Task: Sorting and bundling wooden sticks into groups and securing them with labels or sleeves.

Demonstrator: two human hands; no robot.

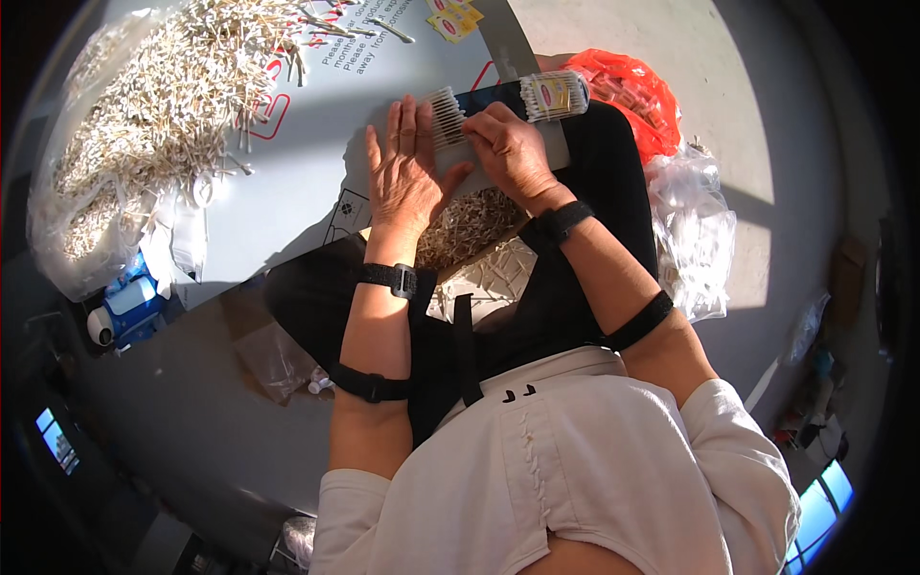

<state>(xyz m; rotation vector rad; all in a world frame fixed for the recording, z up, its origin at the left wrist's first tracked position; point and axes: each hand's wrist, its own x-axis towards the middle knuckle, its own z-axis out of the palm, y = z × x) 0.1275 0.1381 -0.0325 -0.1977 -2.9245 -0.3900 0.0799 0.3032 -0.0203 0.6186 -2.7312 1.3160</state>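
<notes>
A row of cotton swabs [444, 117] lies side by side at the table's edge, between my two hands. My left hand [402, 168] rests flat to the left of the row, fingers stretched out and thumb spread toward it. At the row's right end, my right hand [508, 153] has its fingers pinched together; what they hold, if anything, is hidden. Beyond that hand, a dark strip [489, 96] leads to a see-through pack of cotton swabs [554, 96] with a yellow label. Many loose swabs [470, 230] lie below my hands, in a container between my legs.
A big heap of cotton swabs [172, 105] in see-through plastic covers the left of the grey printed tabletop [316, 153]. Yellow labels [453, 17] lie at the far edge. Right of my leg are a red plastic bag [632, 96] and a see-through bag [690, 230]. A blue-and-white packet [132, 299] sits lower left.
</notes>
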